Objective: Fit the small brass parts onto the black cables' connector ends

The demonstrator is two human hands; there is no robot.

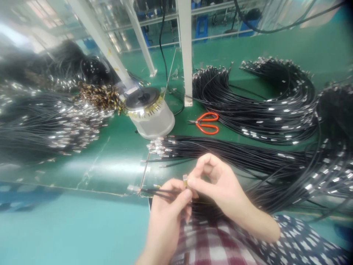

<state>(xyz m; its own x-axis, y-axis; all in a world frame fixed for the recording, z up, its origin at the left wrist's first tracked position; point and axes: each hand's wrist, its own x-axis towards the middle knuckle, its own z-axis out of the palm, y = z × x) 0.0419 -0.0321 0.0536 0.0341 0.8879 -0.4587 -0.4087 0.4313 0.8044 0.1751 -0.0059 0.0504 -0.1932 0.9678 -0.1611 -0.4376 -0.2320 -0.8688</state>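
My left hand (168, 213) is closed around a few thin black cables (150, 192), whose ends stick out to its left at the table's front edge. Between the thumb and forefinger of my right hand (219, 180) is a small silver-and-gold metal connector (185, 179). The two hands nearly meet there, with the left thumb just below the connector. Whether a cable end sits inside the connector is hidden by the fingers. Just behind the hands lies a bundle of black cables (237, 152) with metal tips on its left end.
A white round feeder (154, 121) with a black top and brass pieces stands beyond the hands. Orange-handled scissors (208, 123) lie right of it. Large coiled cable bundles (264, 110) fill the right; more cables (33, 125) with shiny ends lie left. White posts (187, 55) rise from the green table (110, 162).
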